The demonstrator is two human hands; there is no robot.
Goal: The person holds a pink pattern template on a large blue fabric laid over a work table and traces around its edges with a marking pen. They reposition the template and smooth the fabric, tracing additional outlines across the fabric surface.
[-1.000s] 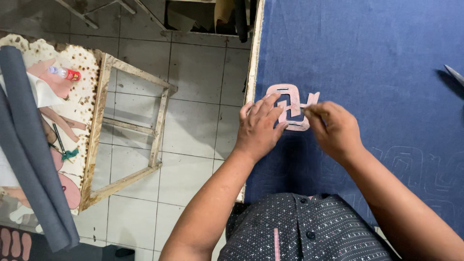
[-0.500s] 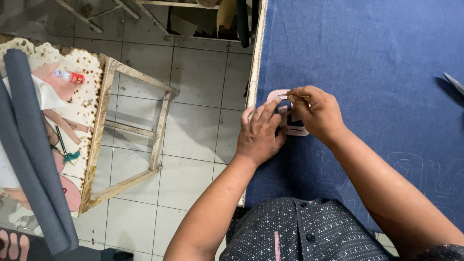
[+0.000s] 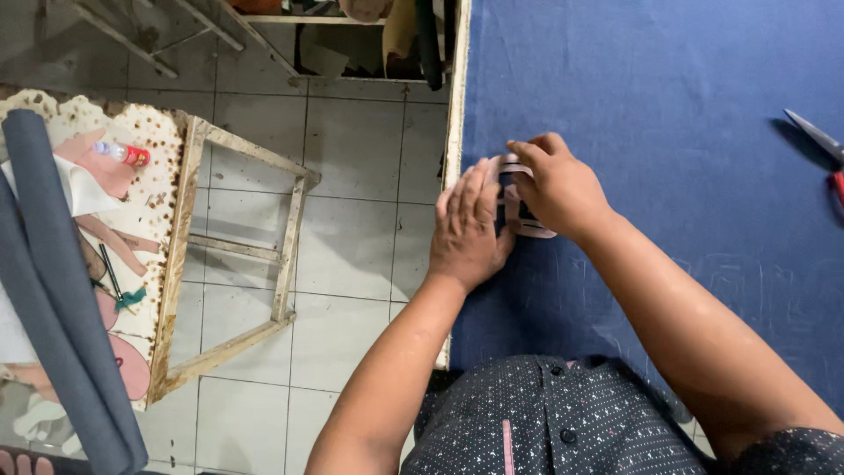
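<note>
Blue cloth (image 3: 668,105) covers the table; grey tiled floor (image 3: 360,229) beside it.

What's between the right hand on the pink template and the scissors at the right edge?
Only bare blue fabric in the head view: nothing lies between the right hand, on the pink template, and the scissors.

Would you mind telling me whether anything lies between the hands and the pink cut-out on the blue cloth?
Nothing visible does: the left hand and the right hand both rest directly on the pink cut-out, on the blue cloth.
</note>
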